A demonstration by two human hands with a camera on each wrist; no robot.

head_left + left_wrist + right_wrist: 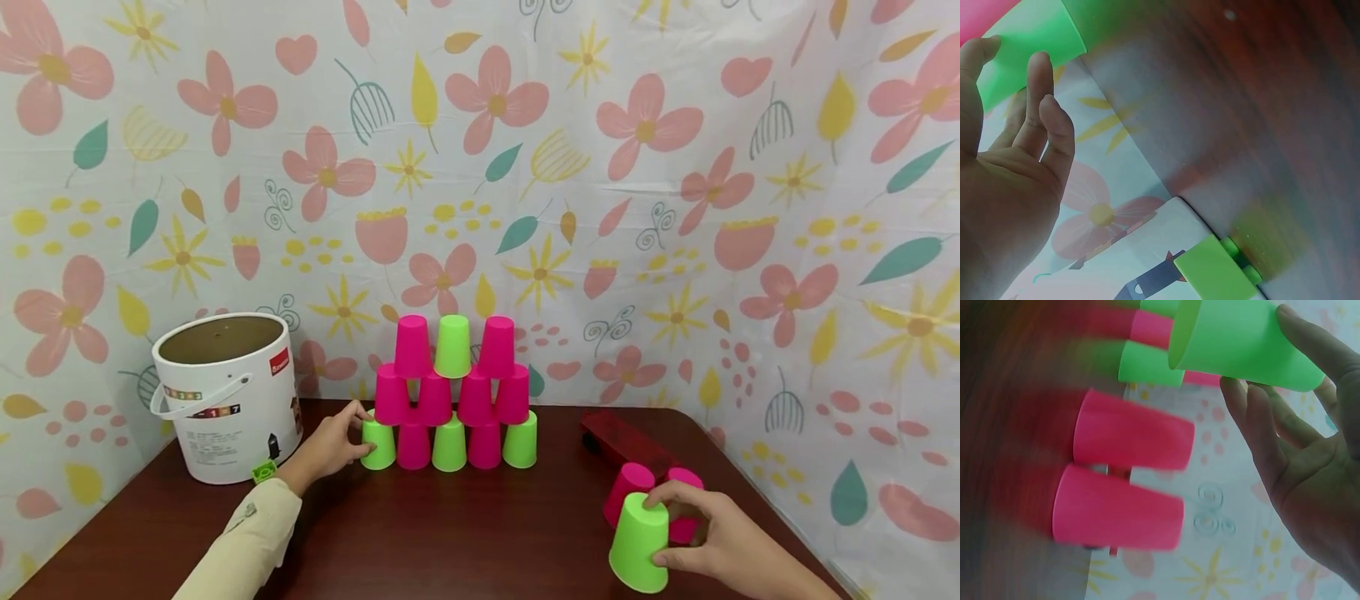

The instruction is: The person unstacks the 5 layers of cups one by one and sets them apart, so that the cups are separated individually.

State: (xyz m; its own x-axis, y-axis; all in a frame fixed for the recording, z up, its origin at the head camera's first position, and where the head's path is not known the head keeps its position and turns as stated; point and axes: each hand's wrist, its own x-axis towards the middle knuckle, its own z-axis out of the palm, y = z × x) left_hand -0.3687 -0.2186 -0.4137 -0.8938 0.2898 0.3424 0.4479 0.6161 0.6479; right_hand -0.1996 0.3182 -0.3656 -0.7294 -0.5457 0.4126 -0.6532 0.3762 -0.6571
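A wall of upside-down pink and green cups stands in three tiers on the table, with a green cup (452,346) between two pink ones on top. At its lower left end my left hand (339,442) holds the outermost green cup (381,444) between thumb and fingers; the left wrist view shows the thumb against that cup's side. My right hand (708,533) grips another upside-down green cup (640,546) at the right, tilted and off the table in the right wrist view. Two pink cups (1132,431) stand upside down just beyond it, one partly hidden by the hand.
A white bucket (225,450) with a handle stands at the left, near my left forearm. A dark red object (626,442) lies behind the two pink cups on the right. Flowered sheeting (480,208) rises behind the brown table (450,533).
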